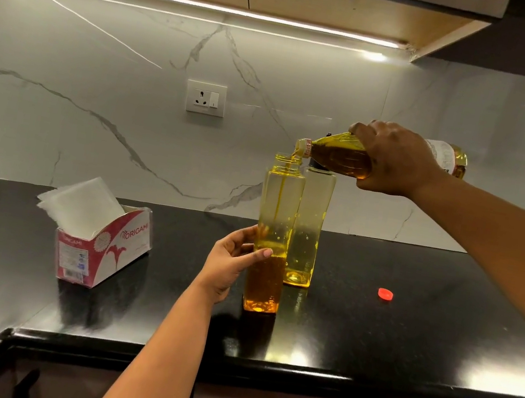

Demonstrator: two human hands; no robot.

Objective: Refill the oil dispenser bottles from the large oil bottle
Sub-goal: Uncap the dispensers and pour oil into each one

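Right hand has a full grip around the large oil bottle, tipped almost flat with its open mouth over the front dispenser bottle. A thin stream of oil runs straight down into the neck. That front bottle stands upright on the black surface and is roughly a third full. Left hand steadies it low down, thumb across the front and fingers curled round the back, so the grip is clamped on it. The second dispenser bottle stands just behind, touching or nearly so, with a dark cap and only a little oil at the bottom. A red cap lies off to the right, and a tissue box sits well to the left.
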